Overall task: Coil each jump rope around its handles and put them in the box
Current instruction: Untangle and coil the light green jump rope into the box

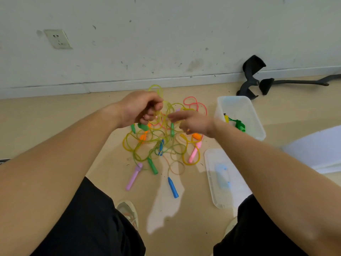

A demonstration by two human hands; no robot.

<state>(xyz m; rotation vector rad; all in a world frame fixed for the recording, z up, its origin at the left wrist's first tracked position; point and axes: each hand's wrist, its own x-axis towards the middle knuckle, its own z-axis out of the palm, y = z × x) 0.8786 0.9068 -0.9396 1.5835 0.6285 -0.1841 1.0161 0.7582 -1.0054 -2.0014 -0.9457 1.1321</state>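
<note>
One tangle of jump ropes (167,145) lies on the floor (55,126) between the person's knees and the wall. The cords are thin and glossy, mostly yellow-green, with one pink-red cord looping out at the far right. At the near edge four handles lie free: one lilac handle (133,177), one green handle (152,166), one blue handle (173,187) and one pink handle (194,152). Inside the knot I count two orange, three more green and one more blue; others may be hidden.

The left hand (142,108) is raised over the pile, its grip closed on a bunch of yellow-green loops. The right hand (193,122) is blurred, its grip open, fingers stretched toward the cords.

One clear box (221,104) stands to the right of the pile, holding one coiled green rope (239,124) with a yellow handle. One clear lid (212,163) lies flat nearer the person, beside the pink handle.
</note>
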